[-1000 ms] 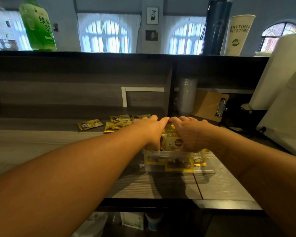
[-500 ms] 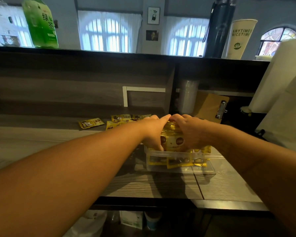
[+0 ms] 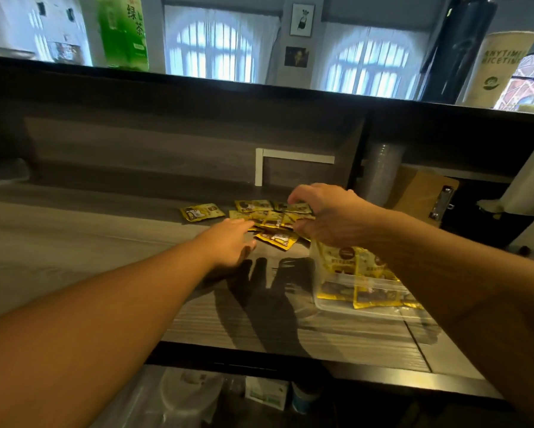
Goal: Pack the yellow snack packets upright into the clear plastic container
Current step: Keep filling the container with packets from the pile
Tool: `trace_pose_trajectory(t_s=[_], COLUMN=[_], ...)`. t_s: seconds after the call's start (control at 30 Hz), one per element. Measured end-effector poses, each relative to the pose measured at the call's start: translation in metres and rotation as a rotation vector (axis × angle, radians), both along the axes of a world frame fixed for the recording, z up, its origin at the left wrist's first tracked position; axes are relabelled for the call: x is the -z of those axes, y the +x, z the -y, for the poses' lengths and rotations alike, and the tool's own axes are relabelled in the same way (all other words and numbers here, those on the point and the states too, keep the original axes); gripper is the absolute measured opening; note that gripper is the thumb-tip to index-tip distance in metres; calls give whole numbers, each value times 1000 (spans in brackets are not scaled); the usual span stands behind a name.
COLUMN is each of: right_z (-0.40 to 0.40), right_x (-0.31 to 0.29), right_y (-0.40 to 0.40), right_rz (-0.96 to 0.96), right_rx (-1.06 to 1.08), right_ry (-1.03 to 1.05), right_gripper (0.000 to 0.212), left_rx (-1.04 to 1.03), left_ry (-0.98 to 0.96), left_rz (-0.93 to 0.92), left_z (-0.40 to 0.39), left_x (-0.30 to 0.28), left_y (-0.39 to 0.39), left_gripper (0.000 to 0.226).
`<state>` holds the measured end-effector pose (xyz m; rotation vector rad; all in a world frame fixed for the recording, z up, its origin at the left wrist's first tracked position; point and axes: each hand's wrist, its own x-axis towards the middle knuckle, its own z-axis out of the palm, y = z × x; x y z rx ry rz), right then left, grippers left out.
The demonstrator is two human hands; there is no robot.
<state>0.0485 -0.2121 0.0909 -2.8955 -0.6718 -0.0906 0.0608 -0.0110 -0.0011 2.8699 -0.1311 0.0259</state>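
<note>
Both hands gone from the clear plastic container, where a second ago they pressed together on the packets inside. Container now unattended at the right of the wooden counter, partly behind the right forearm, with a row of yellow packets standing upright in it, tops above the rim.

Left hand now extended forward over the counter, fingers straight and relaxed, fingertips at the near edge of the loose heap of yellow snack packets; nothing gripped. Contact with the heap not determinable.

Right hand now raised over the right side of the same heap, fingers curled downward in a claw, thumb apart from them. Whether a packet is pinched beneath: cannot tell, underside hidden.

Loose heap lying flat toward the back of the counter, left of and beyond the container. One single packet lying apart at the heap's left.

View tilted and shifted rightward against the earlier frames. Green bottle on the upper ledge at left, clipboard leaning at right behind the container.
</note>
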Motion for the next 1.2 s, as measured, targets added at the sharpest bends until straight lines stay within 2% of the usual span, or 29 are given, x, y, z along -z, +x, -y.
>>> trace_pose_trajectory(t_s=[0.2, 0.33, 0.4, 0.5, 0.6, 0.67, 0.73, 0.8, 0.93, 1.03, 1.2], right_z=[-39, -54, -61, -71, -87, -98, -106, -111, -116, -120, -125], right_x=[12, 20, 24, 31, 40, 47, 52, 56, 62, 69, 83], right_y=[15, 26, 31, 36, 40, 42, 44, 48, 59, 66, 66], right_rz=[-11, -31, -36, -46, -76, -86, -109, -118, -106, -121, -64], right_rx=[7, 22, 28, 19, 10, 21, 35, 41, 70, 85, 76], right_ry=[-174, -221, -245, -260, -277, -301, -339, -370, -442, -518, -462], right_gripper=[48, 48, 48, 50, 49, 51, 53, 51, 50, 57, 54], left_rx=[13, -24, -39, -47, -10, 39, 49, 28, -57, -90, -94], left_ry=[76, 50, 96, 212, 161, 113, 42, 3, 118, 15, -108], left_rz=[-132, -11, 35, 83, 125, 52, -21, 40, 258, 249, 159], left_z=[-11, -12, -16, -25, -37, -41, -41, -40, -41, -50, -56], left_x=[12, 15, 14, 13, 15, 16, 14, 12, 19, 28, 24], left_y=[13, 12, 6, -4, -9, -9, -9, -10, -14, -16, -24], left_gripper=[68, 68, 64, 44, 44, 52, 49, 42, 33, 27, 61])
